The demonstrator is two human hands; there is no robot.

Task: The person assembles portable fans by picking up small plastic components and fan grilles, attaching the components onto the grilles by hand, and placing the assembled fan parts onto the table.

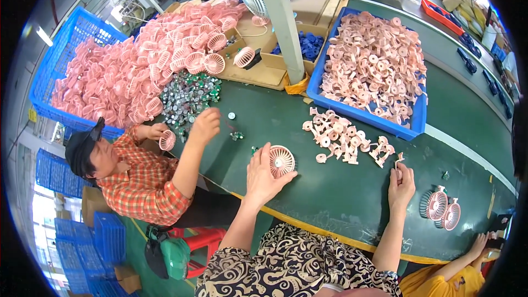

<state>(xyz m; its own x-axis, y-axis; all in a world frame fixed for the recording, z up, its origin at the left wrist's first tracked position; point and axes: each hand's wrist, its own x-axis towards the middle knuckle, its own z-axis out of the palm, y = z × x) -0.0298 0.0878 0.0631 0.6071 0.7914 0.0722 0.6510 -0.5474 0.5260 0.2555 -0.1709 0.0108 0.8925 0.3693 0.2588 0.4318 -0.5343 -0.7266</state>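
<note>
My left hand (262, 180) is closed around the rim of a round pink fan guard (281, 157), which has slatted ribs and a pale hub and is tilted up from the green table. A bit of green circuit board shows beside its far left edge. Farther right, my right hand (401, 188) pinches a small pale-pink plastic bracket (399, 158) between thumb and fingers. Between and beyond my hands lies a loose pile of the same pink brackets (341, 138). Two fan guards (438, 204) with small boards attached stand to the right of my right hand.
A blue tray (369, 125) of brackets stands beyond the loose pile. At left are heaped pink guards (132, 71), small motors with boards (190, 96) and a co-worker (143, 181) holding a guard. A metal post (280, 22) rises mid-table. Another person in yellow (448, 281) sits at lower right.
</note>
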